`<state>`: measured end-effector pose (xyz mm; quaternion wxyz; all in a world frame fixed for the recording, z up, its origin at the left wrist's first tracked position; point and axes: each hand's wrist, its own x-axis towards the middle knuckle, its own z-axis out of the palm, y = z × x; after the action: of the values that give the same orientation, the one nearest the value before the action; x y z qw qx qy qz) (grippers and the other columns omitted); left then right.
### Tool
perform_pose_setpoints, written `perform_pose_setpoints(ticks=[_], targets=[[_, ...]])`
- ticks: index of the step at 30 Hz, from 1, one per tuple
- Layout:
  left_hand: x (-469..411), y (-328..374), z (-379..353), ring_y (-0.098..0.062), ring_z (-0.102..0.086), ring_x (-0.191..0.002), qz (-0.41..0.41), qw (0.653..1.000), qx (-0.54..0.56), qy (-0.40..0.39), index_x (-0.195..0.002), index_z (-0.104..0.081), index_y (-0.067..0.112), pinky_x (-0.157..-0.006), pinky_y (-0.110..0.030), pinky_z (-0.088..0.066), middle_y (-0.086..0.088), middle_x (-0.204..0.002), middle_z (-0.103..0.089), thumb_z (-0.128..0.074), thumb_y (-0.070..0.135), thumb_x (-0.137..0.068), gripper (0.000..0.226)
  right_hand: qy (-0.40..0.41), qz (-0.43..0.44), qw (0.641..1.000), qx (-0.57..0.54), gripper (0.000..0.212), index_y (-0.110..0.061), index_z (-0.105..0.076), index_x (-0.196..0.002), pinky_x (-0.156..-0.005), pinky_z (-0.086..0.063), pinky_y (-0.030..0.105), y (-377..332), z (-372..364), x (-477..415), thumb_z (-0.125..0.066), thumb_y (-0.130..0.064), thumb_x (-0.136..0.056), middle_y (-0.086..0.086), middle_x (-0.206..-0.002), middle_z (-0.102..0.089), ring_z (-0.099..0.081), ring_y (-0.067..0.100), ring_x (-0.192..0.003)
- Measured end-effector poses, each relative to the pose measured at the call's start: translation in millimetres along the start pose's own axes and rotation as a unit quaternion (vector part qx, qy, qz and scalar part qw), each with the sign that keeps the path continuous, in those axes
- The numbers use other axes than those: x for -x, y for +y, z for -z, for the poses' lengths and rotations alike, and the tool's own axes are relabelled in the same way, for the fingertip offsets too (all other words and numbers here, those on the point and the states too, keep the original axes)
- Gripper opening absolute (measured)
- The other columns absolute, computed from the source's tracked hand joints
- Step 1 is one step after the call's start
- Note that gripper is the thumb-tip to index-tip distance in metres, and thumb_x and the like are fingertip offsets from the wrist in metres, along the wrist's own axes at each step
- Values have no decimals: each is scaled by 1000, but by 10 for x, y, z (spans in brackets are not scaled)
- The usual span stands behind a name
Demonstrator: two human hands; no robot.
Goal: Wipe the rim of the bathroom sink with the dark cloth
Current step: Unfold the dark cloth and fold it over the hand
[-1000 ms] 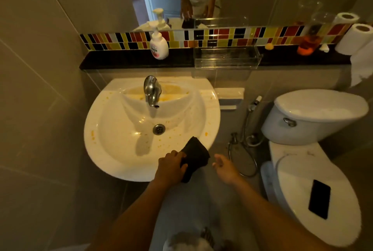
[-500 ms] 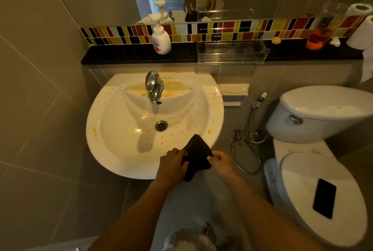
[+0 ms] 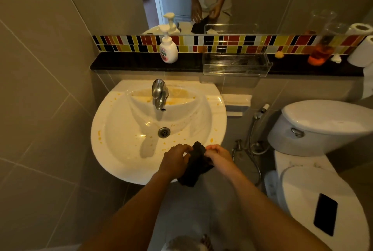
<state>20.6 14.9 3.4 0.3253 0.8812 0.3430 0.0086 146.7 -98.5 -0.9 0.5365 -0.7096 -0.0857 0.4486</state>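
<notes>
Both hands have a grip on the dark cloth [image 3: 196,165]: the left hand [image 3: 175,163] is clamped on its left edge with fingers curled in, and the right hand [image 3: 219,154] pinches its upper right edge. Bunched and hanging between them, the cloth sits at the front right rim of the white bathroom sink [image 3: 105,150], its top over the rim and its lower part drooping below the edge. Whether it touches the porcelain cannot be told.

Orange-yellow spots mark the sink's rim and bowl, thickest behind the chrome faucet [image 3: 159,93] at the back of the sink. The drain [image 3: 163,132] lies in the middle of the bowl, ahead of the faucet spout.

Behind the sink runs a dark shelf [image 3: 131,64] under a strip of coloured tiles. On it, behind the sink's back edge, stands a white pump soap bottle [image 3: 168,50]; further right sits a clear plastic tray [image 3: 236,63], then a bottle of orange liquid [image 3: 321,55] and toilet paper rolls [image 3: 361,53].

Right of the sink stands a white toilet [image 3: 323,127], with a black phone [image 3: 325,214] lying flat on its closed lid.
</notes>
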Motion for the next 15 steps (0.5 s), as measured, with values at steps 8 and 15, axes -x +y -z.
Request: perform_pose_setpoints(ticks=[8,15], targets=[[-293,417,622,-19,-43,-133,17,975,213,-57,-128,-56,28,-98,-24,-34,3,-143,-50,-39,-4,-95,49,-118,125,983,57,15,-23,-65,-91,-82,-53,34,-984,34,75,-58,-14,-82,6,-95,-61,-58,24,-97],[-320,701,1098,-10,-49,-121,-42,957,254,-132,-113,-63,30,-98,-33,-38,6,-130,-58,-61,17,-90,27,-179,167,963,115,16,-31,-70,-84,-88,-54,35,-1634,281,176,-64,-17,-81,6,-103,-64,-61,24,-104]])
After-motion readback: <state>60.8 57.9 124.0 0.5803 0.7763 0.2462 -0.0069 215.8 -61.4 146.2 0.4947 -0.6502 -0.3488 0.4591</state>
